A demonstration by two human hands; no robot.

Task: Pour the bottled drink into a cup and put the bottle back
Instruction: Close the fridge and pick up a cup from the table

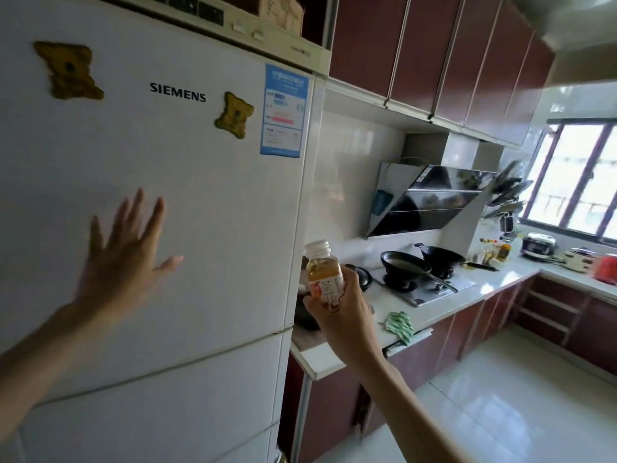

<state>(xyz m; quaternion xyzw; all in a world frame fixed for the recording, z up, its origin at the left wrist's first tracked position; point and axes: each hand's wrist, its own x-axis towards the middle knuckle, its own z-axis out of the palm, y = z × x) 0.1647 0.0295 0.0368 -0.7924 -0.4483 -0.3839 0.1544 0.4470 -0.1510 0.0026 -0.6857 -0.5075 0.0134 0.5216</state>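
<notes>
A small clear bottle [323,270] of amber drink with a white cap and a white printed label stands upright in my right hand [344,315], which grips its lower half just right of the fridge's edge. My left hand [122,262] is spread flat, fingers apart, against or just off the closed upper door of the white fridge [200,195]; I cannot tell whether it touches. No cup is visible.
A white counter [434,309] runs right of the fridge, with a gas hob, two black pans [405,262], a dark bowl and a green-striped cloth [399,325]. Bottles and appliances stand near the window. Red cabinets hang above and below. Pale tiled floor lies at lower right.
</notes>
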